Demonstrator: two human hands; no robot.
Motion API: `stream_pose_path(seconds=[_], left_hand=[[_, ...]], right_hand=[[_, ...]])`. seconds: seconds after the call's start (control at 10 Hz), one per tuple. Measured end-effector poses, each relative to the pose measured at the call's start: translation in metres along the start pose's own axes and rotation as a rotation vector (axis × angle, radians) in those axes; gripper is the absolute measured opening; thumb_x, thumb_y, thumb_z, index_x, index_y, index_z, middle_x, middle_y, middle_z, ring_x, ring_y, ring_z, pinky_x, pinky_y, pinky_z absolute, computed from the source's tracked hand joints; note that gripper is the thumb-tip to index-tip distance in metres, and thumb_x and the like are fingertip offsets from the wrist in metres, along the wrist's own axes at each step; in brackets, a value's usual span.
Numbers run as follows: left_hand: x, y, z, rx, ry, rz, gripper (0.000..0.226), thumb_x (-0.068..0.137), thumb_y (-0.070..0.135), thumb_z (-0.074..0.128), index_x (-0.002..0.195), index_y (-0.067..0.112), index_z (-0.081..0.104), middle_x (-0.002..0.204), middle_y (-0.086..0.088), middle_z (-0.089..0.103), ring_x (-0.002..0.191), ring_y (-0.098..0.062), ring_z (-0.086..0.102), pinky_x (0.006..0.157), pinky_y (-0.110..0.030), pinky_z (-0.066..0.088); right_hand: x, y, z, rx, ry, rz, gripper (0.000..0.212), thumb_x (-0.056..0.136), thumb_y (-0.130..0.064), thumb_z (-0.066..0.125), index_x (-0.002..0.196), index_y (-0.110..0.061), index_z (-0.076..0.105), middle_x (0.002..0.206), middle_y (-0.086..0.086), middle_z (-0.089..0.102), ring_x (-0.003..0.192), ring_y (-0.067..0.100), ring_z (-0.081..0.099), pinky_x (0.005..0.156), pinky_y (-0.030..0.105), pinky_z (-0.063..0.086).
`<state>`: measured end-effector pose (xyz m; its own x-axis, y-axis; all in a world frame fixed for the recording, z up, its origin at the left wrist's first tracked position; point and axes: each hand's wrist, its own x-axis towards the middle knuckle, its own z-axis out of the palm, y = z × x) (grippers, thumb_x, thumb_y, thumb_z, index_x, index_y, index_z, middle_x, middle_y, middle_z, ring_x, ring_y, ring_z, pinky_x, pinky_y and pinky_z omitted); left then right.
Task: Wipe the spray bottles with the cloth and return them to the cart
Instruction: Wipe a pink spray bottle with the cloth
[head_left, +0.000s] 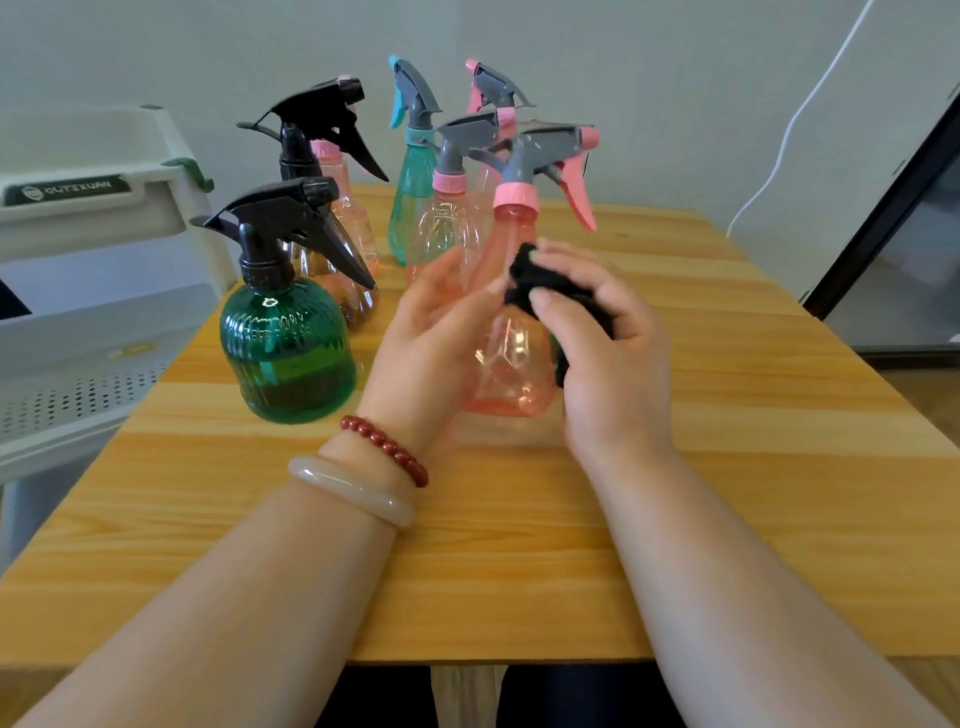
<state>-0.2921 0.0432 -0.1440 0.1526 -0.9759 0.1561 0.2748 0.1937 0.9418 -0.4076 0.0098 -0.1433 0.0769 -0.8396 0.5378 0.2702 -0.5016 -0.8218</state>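
Observation:
A clear pink spray bottle (511, 358) with a grey head and pink trigger stands upright on the wooden table (519, 545), near its middle. My left hand (436, 343) holds its left side, fingers curled round the body. My right hand (608, 353) grips a bunched black cloth (545, 286) and presses it against the bottle's right shoulder. A round green bottle (285, 348) with a black head stands to the left. Several more bottles stand behind: pink ones (447, 228) and a tall teal one (410, 192).
A white cart (88, 249) with perforated shelves stands off the table's left edge. A white cable (795, 119) hangs on the wall at the back right, beside a dark-framed glass panel (893, 208). Bare wood lies in front of my forearms.

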Motion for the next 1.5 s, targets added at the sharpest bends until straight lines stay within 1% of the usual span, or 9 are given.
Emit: stream_pose_path(seconds=[0.3,0.5,0.7,0.8,0.9,1.0,1.2,1.3,1.5], left_hand=[[-0.009,0.001,0.003,0.022,-0.125,-0.059,0.049,0.081,0.036,0.066,0.128,0.026,0.057,0.120,0.002,0.069,0.110,-0.014,0.066,0.093,-0.039,0.055],[0.007,-0.008,-0.011,-0.138,-0.069,-0.106,0.041,0.102,0.028,0.051,0.143,0.024,0.048,0.139,-0.008,0.057,0.125,-0.028,0.058,0.099,-0.062,0.046],[-0.003,-0.006,0.003,-0.075,-0.071,-0.080,0.049,0.078,0.027,0.066,0.126,0.018,0.061,0.116,-0.007,0.072,0.104,-0.023,0.070,0.086,-0.043,0.059],[0.000,-0.004,0.000,-0.179,0.015,-0.036,0.045,0.092,0.029,0.063,0.132,0.010,0.058,0.125,-0.015,0.066,0.110,-0.035,0.065,0.084,-0.051,0.058],[0.004,-0.004,-0.008,-0.225,0.090,-0.020,0.044,0.097,0.033,0.057,0.134,0.010,0.056,0.124,-0.015,0.065,0.117,-0.039,0.061,0.091,-0.065,0.049],[0.000,-0.002,-0.004,-0.186,0.046,-0.056,0.046,0.091,0.029,0.060,0.134,0.012,0.057,0.117,-0.015,0.069,0.115,-0.041,0.061,0.084,-0.054,0.055],[-0.004,-0.001,0.007,-0.172,0.088,-0.024,0.042,0.089,0.026,0.064,0.129,0.015,0.058,0.114,-0.013,0.070,0.104,-0.026,0.069,0.087,-0.050,0.057],[-0.004,-0.004,0.006,0.062,0.195,0.090,0.022,0.093,0.023,0.063,0.114,0.020,0.066,0.088,0.011,0.075,0.078,-0.002,0.070,0.068,-0.020,0.056],[-0.007,-0.010,0.015,0.233,-0.008,0.045,0.062,0.089,0.026,0.070,0.145,0.026,0.043,0.118,0.026,0.057,0.097,0.021,0.058,0.073,-0.008,0.051]], right_hand=[[0.008,0.007,-0.011,-0.154,0.145,-0.029,0.022,0.088,-0.020,0.068,0.106,-0.032,0.072,0.113,0.002,0.064,0.110,0.013,0.064,0.095,0.031,0.050],[0.005,0.006,-0.008,-0.264,-0.133,-0.212,0.026,0.086,-0.008,0.068,0.104,-0.027,0.070,0.103,-0.004,0.063,0.103,0.010,0.062,0.091,0.026,0.049],[0.009,0.006,-0.015,-0.162,0.161,-0.054,0.027,0.090,-0.013,0.067,0.105,-0.035,0.069,0.113,-0.003,0.066,0.108,0.002,0.063,0.091,0.018,0.046],[0.005,0.003,-0.013,-0.189,-0.065,-0.156,0.026,0.085,-0.006,0.068,0.103,-0.025,0.071,0.102,-0.006,0.064,0.101,0.007,0.063,0.088,0.019,0.046],[0.003,0.004,-0.006,-0.271,-0.181,-0.215,0.024,0.085,-0.006,0.067,0.104,-0.019,0.072,0.102,-0.004,0.064,0.102,0.011,0.062,0.090,0.028,0.049],[0.004,0.008,-0.004,-0.201,0.010,-0.062,0.022,0.087,-0.017,0.066,0.106,-0.027,0.072,0.111,0.003,0.069,0.110,0.016,0.064,0.099,0.042,0.051],[0.007,0.004,-0.004,0.076,-0.021,0.155,0.028,0.089,-0.017,0.059,0.109,-0.035,0.068,0.116,-0.006,0.071,0.114,0.016,0.064,0.098,0.037,0.050],[0.007,0.007,-0.003,-0.031,0.072,0.126,0.030,0.090,-0.015,0.061,0.106,-0.038,0.069,0.114,-0.008,0.072,0.112,0.014,0.065,0.099,0.040,0.051],[0.010,0.008,-0.008,-0.019,0.111,0.159,0.031,0.091,-0.012,0.061,0.108,-0.035,0.071,0.120,-0.003,0.070,0.114,0.015,0.065,0.103,0.044,0.048]])
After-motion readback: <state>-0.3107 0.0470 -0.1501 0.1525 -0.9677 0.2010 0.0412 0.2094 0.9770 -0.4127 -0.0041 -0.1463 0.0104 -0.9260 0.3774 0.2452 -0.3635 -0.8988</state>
